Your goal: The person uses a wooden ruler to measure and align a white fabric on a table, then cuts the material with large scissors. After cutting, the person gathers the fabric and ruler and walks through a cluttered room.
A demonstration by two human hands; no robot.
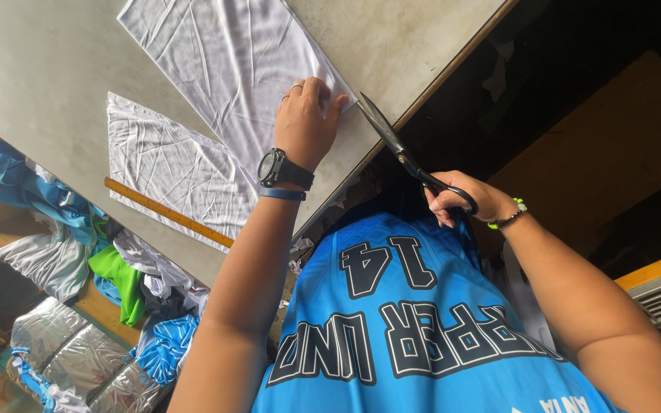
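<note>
Shelves (9, 252) under the table are holding heaps of blue, green and white clothes (78, 252). Table (32, 61) is lying grey and wide, carrying white cloth (231, 61) and a ruler (166, 212). Left hand (305, 122) is pressing flat on the cloth's corner. Right hand (464, 200) is gripping scissors (399, 149), blades nearly closed at that corner.

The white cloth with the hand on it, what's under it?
The white cloth lies flat on the grey table, pressed by the left hand. The right hand holds black scissors at its corner. Anything beneath the cloth is covered.
</note>
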